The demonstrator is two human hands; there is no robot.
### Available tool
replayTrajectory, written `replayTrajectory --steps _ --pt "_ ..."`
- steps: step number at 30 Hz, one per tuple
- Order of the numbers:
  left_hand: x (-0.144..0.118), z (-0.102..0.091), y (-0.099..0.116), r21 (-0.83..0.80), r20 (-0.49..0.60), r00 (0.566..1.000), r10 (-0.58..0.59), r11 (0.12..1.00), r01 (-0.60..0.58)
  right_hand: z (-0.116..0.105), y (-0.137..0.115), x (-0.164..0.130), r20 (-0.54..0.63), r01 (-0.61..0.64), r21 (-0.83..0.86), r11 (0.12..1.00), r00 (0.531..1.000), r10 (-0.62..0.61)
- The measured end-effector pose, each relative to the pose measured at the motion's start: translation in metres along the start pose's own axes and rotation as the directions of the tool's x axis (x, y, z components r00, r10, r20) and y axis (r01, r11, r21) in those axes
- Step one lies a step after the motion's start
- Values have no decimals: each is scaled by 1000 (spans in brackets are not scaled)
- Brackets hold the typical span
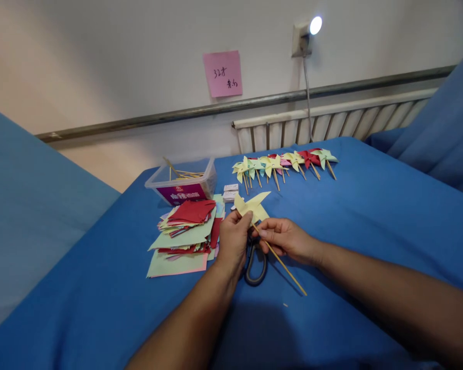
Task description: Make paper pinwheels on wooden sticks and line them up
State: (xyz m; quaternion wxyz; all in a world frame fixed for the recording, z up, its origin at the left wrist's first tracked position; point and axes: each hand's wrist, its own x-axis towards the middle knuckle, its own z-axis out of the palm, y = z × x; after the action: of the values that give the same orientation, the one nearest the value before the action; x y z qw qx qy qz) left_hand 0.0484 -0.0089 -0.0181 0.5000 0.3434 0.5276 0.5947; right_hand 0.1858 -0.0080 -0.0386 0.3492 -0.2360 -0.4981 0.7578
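Observation:
A pale yellow paper pinwheel (259, 205) is pinched in my left hand (234, 234), thumb on its lower blade near the stick's top. Just below it, my right hand (287, 239) closes its fingers on the thin wooden stick (284, 266), which slants down to the right. The paper and the stick's upper end meet between the hands; the exact joint is hidden by my fingers. Under the hands lies a pair of scissors (256, 267) with dark handles, its blades covered from view.
Stacked coloured paper (181, 263) lies left of my hands. Behind it stands a clear plastic box (209, 180) holding several sticks. Small white boxes (230, 194) sit beside it. Finished pinwheels (272, 164) line the far edge of the blue-covered table (355, 216), before a radiator (332, 118).

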Motion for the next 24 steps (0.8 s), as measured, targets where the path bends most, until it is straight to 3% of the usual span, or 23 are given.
replayTrajectory --steps 9,24 --pt "-2 -1 -2 -2 2 1000 -4 1000 4 2 -12 -2 -159 36 -56 998 986 -45" --pt "-4 0 -3 90 -22 999 38 995 -35 -1 -6 3 -171 48 -61 997 983 -58"
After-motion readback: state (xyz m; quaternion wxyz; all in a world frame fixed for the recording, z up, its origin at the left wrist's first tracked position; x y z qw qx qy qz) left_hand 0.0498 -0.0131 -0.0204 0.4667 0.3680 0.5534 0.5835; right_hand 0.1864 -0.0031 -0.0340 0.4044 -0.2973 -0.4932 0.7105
